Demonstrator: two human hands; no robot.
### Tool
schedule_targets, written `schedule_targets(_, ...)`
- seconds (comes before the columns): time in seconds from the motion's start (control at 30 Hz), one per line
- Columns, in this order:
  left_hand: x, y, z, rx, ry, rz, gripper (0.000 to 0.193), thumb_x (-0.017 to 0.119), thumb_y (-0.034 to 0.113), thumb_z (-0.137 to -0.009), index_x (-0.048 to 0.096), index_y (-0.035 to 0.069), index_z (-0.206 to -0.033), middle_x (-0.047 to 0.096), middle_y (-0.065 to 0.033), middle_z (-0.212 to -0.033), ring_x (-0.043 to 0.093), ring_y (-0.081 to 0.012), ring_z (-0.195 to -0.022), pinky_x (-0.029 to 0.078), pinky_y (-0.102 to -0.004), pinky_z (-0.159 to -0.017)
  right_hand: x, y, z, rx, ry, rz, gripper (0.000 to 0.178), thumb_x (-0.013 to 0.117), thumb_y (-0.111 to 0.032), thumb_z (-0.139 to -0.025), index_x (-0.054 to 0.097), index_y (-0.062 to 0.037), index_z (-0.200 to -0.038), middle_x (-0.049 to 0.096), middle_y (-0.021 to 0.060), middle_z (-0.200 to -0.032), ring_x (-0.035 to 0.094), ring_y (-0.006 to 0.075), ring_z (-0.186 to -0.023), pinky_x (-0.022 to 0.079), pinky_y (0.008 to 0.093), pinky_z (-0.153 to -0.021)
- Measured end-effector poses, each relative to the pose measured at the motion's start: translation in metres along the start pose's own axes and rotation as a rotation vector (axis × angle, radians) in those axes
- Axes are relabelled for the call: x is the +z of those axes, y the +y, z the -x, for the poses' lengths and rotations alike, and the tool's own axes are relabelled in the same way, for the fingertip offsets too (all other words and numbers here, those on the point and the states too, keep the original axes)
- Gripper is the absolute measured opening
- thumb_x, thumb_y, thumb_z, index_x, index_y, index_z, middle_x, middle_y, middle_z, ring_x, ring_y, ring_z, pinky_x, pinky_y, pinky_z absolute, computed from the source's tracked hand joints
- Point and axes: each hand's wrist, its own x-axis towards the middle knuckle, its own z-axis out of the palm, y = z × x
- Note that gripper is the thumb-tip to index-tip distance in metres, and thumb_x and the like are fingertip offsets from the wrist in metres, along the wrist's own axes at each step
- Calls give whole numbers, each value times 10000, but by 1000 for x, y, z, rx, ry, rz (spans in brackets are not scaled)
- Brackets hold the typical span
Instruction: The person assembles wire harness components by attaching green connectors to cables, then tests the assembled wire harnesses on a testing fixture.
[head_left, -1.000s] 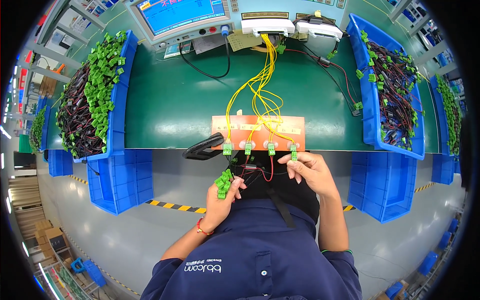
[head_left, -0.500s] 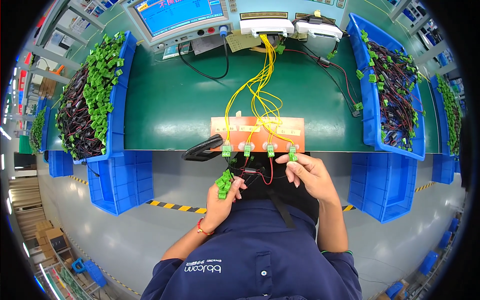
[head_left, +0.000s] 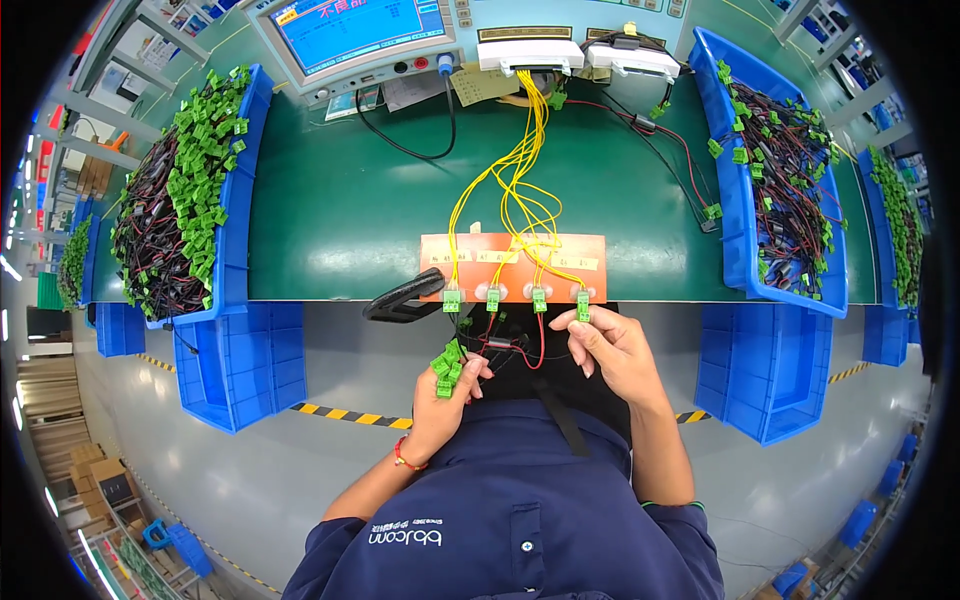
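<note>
Your right hand (head_left: 615, 350) has its grip closed on the end plug (head_left: 583, 306), a small green block pinched at its near end by thumb and forefinger. That plug sits at the right end of the orange board (head_left: 517, 284), on the near edge of the worktop (head_left: 340, 200); its long axis runs nearly straight toward you, far end up against the board, near end pointing at your body. Three more green plugs (head_left: 493, 300) stand in a row to its left, each pointing toward you the same way, while the board itself lies lengthwise from left to right. Your left hand (head_left: 445, 400) has its grip closed around a bunch of green plugs (head_left: 447, 370), stacked in a column whose long axis leans a little, its upper end toward your right. Between your hands, a red-and-black lead (head_left: 503, 343) hangs below the board, its dark sleeve lying roughly crosswise. Yellow wires (head_left: 522, 160) run from the far side of the worktop down to the board, above the plug row.
</note>
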Motion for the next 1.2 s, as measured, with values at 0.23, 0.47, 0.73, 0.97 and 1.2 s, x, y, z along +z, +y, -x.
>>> schedule_targets(0.23,0,-2,0,9,-2,-9,229,576,210,-990,643,-8,-998,685,-41,-854,543,-50,-629,426,-206,-545,1,1,3,-5,32,42,236,524,-153,-1007,655,15,-1108,548,-8,-674,491,44,-568,404,194,-519)
schedule_targets(0.47,0,-5,1,-19,12,20,207,579,187,-987,645,-8,-1013,689,-46,-862,544,-51,-626,424,-204,-549,7,-1,11,-163,-42,-56,298,468,-126,-1027,590,33,-1247,624,44,-856,586,105,-739,487,246,-712)
schedule_targets(0.73,-2,-4,0,-3,23,-11,161,577,147,-985,624,-7,-981,584,-15,-830,531,-52,-617,410,-212,-538,14,12,11,-102,71,-116,298,414,-205,-1049,614,16,-1043,470,-16,-710,432,53,-613,391,199,-610)
schedule_targets(0.97,-1,-4,0,-14,5,-13,162,570,148,-989,620,-6,-985,599,-21,-880,531,-51,-623,412,-206,-542,25,18,11,-102,127,-137,300,405,-216,-1052,609,4,-1041,435,-36,-714,380,39,-619,356,198,-606)
schedule_targets(1.2,-3,-4,1,-15,-6,-19,165,568,151,-990,623,-5,-981,601,-18,-886,533,-50,-630,416,-206,-543,23,16,12,-80,161,-127,345,409,-264,-1050,610,15,-1034,376,-58,-655,327,37,-582,342,214,-618)
